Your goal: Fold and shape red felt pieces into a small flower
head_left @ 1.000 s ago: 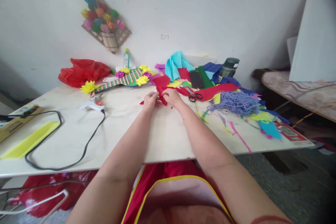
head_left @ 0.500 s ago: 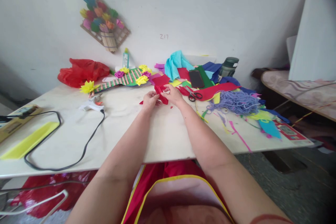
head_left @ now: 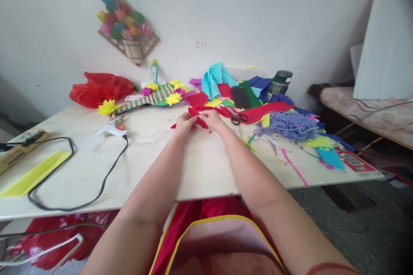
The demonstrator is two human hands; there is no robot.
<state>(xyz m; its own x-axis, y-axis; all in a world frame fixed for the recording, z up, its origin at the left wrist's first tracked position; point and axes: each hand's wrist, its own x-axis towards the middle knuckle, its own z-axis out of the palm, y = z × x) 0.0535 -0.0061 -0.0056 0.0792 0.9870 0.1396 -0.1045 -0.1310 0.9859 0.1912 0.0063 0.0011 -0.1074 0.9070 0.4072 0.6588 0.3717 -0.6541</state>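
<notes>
A piece of red crepe paper is held between my two hands above the middle of the table. My left hand is closed on its left side, and a red tip pokes out beyond the fingers. With thumb and fingers pinched, my right hand grips the paper's upper right part. Just right of that hand lie black-handled scissors. Behind the hands more red paper is spread. A tiny red scrap rests on the white tabletop.
At left lies a white glue gun with a black cord looping toward a power strip. A green striped craft with paper flowers stands behind. Lavender yarn, a phone and a dark bottle are at right.
My right hand's fingers have drawn together on the red paper, which now looks more folded at the top. My left hand stays in nearly the same place.
</notes>
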